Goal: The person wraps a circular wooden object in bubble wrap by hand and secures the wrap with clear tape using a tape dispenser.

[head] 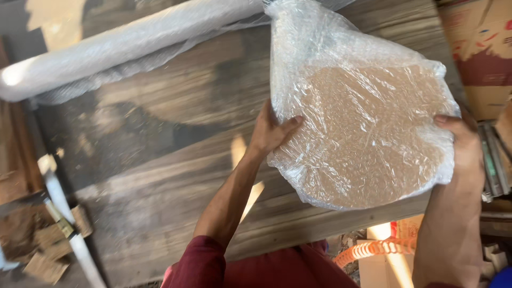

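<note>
Now both hands grip a round tan disc (368,133) wrapped in bubble wrap, held above the wooden table (176,160). Left hand (272,133) clasps its left edge, fingers curled behind; right hand (463,145) pinches the right edge. It looks stiff, light, slippery in plastic; opposite rims suit best. A bubble wrap roll (122,42) lies top left; a red-and-tan cardboard box (477,53) stands top right.
</note>
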